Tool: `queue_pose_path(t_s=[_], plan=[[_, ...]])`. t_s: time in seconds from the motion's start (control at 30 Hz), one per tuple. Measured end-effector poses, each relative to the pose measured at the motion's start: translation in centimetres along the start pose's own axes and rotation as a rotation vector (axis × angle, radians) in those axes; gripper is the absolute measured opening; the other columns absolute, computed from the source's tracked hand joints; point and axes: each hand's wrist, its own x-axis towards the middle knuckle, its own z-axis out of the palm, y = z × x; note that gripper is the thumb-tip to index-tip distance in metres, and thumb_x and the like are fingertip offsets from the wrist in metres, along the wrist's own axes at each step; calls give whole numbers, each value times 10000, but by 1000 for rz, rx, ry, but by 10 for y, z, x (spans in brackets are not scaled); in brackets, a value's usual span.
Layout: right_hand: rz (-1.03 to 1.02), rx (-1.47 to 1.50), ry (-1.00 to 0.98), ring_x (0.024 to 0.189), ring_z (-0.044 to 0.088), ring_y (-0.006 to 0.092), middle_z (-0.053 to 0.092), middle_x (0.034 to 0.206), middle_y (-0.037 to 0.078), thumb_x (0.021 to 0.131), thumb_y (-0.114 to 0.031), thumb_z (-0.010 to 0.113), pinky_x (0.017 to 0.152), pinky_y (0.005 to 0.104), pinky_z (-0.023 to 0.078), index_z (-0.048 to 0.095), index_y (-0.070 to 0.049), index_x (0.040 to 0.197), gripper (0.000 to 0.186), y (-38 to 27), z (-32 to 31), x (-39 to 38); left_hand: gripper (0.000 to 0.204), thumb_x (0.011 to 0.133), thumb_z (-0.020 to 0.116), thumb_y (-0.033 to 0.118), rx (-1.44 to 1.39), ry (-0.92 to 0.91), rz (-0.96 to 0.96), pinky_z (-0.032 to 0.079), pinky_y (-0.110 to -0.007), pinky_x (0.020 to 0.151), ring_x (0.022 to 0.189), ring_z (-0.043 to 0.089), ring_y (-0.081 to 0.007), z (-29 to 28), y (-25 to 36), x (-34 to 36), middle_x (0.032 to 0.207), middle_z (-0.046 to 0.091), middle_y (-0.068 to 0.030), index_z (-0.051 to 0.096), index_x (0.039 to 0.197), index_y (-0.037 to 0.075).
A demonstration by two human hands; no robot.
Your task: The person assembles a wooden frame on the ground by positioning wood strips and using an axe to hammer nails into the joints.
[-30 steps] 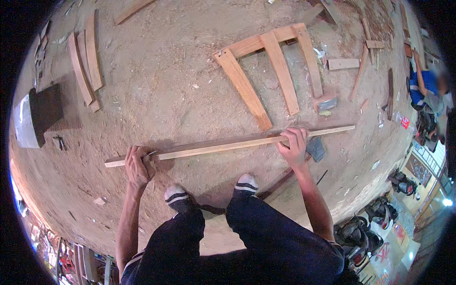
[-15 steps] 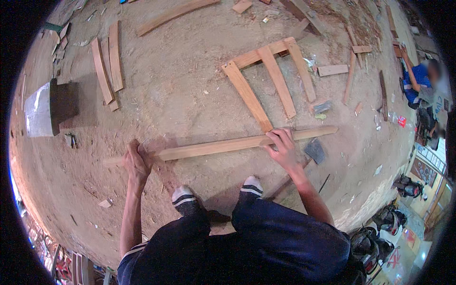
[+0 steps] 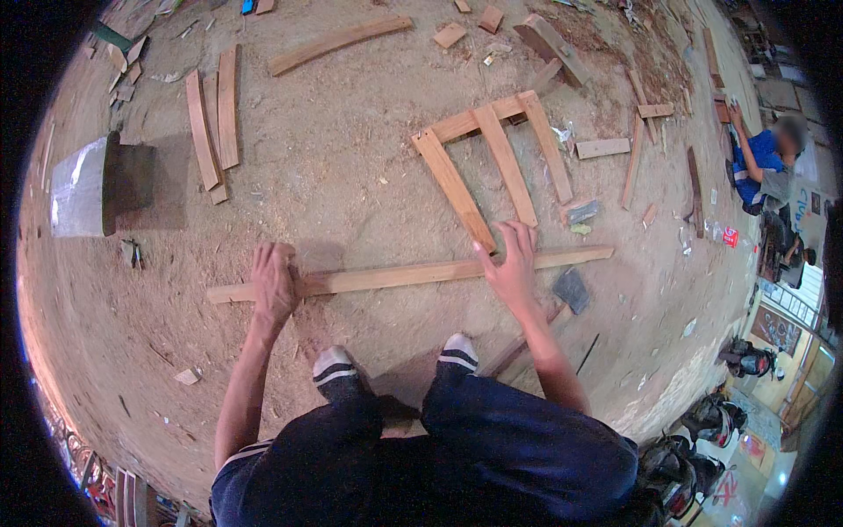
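Note:
A long pale wooden strip (image 3: pixel 386 277) lies crosswise on the dirt in front of my socked feet (image 3: pixel 335 373). My left hand (image 3: pixel 274 268) is closed over its left part. My right hand (image 3: pixel 507 255) has its fingers apart at the lower end of the nearest slat of a fan-shaped wooden frame (image 3: pixel 457 189), just above the strip, touching or very near it. That frame has three slats joined by a crosspiece. A tool (image 3: pixel 571 290) with a wide dark head and long handle lies right of my right hand, partly behind my forearm.
Loose curved boards (image 3: pixel 228 105) lie upper left, near a grey metal block (image 3: pixel 81 189) and pliers (image 3: pixel 133 253). Offcuts (image 3: pixel 601 147) and scraps surround the frame. A person (image 3: pixel 760 167) in blue works at the far right; motorbikes (image 3: pixel 711 417) stand lower right.
My left hand has shifted slightly right along the strip. My right hand has come off the strip toward the frame's slat end, fingers spreading. The view has shifted, showing more ground at the top.

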Motion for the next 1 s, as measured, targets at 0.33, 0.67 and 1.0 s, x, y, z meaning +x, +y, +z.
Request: queue_pose_path(t_s=[0.33,0.67,1.0], plan=[[130,73,73,1051,573,392,544,1124,191,887,-221,743,879,484,471,548,11,1248,472,-28,53,54,342,817,570,131,48,-156,174,403,-505,995,1108,537,-377,60,53,8,1162,568,-197,515,1117,-24],[2,103,58,1102,547,406,562,1172,214,896,-218,733,925,490,452,552,20,1252,464,-44,22,92,301,815,614,78,-152,-72,126,418,-474,894,1001,546,-369,48,57,68,1092,563,-185,522,1094,16],[248,-131,84,1144,535,429,530,1202,230,890,-178,713,943,535,441,518,6,1306,494,38,20,93,383,749,648,86,-16,-115,256,477,-439,857,936,628,-334,62,48,46,974,654,-168,543,1106,-6]])
